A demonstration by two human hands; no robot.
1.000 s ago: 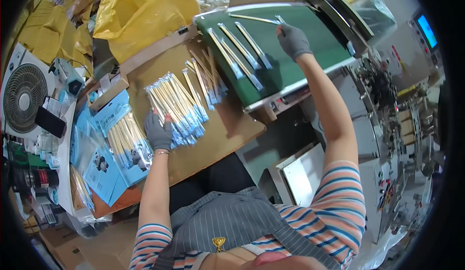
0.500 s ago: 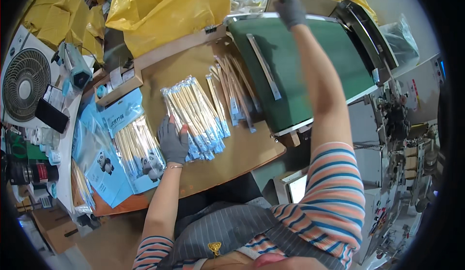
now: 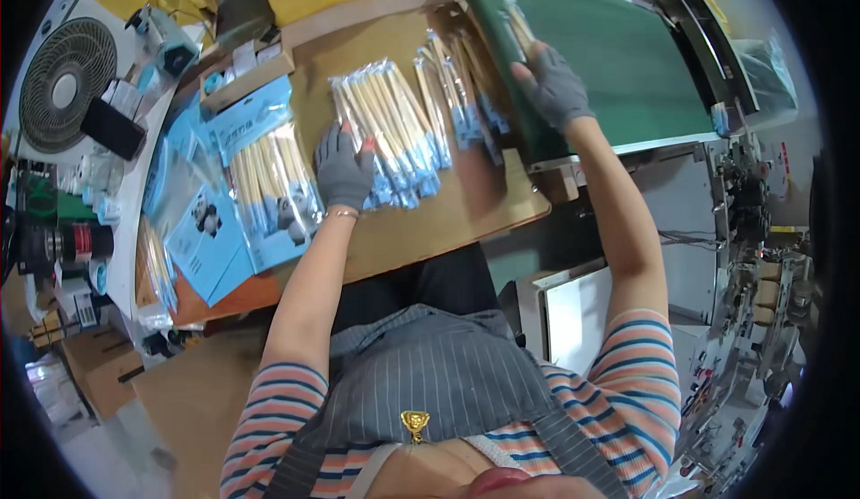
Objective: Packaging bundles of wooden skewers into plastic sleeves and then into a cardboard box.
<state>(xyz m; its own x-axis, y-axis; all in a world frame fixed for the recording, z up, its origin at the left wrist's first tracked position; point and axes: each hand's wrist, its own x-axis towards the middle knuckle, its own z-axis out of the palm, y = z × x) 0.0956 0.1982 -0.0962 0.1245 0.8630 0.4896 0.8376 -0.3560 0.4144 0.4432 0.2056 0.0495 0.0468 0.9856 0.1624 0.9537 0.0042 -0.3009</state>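
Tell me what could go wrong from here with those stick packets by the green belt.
1. The right hand rests at the edge of the green conveyor belt on a packet; if the belt runs, the glove might catch.
2. The fanned packets overlap the belt's edge and could slip or be dragged crooked.
3. The left hand presses only one end of the packet pile, so the slippery pile may slide apart.

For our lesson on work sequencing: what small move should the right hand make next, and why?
Probably let go of the chopstick packet and draw back. The right hand rests at the green conveyor belt's near edge with the packet lying flat on it, while the left hand presses on the waiting packets.
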